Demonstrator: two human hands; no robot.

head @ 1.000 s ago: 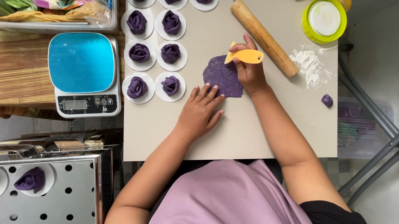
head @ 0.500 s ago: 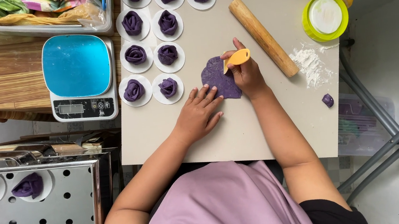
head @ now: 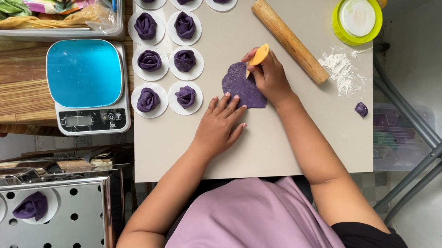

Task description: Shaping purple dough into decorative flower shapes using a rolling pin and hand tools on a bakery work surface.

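Nine purple dough roses (head: 186, 96) already shaped on white rounds; flattened purple dough (head: 242, 85) lying mid-bench (head: 267, 146), pinned by spread left hand (head: 220, 124), right hand (head: 269, 75) clamped on yellow scraper (head: 258, 56); small dough lump (head: 361, 109) left

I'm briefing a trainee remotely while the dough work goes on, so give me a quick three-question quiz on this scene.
1. True or false: the right hand holds a yellow tool over the flat purple dough.
2. Which lies just right of the flat purple dough? A) the blue scale B) the wooden rolling pin C) the perforated metal tray
3. What do the left hand fingertips touch?

Key:
1. True.
2. B.
3. The lower edge of the flat purple dough; the palm rests on the grey board.
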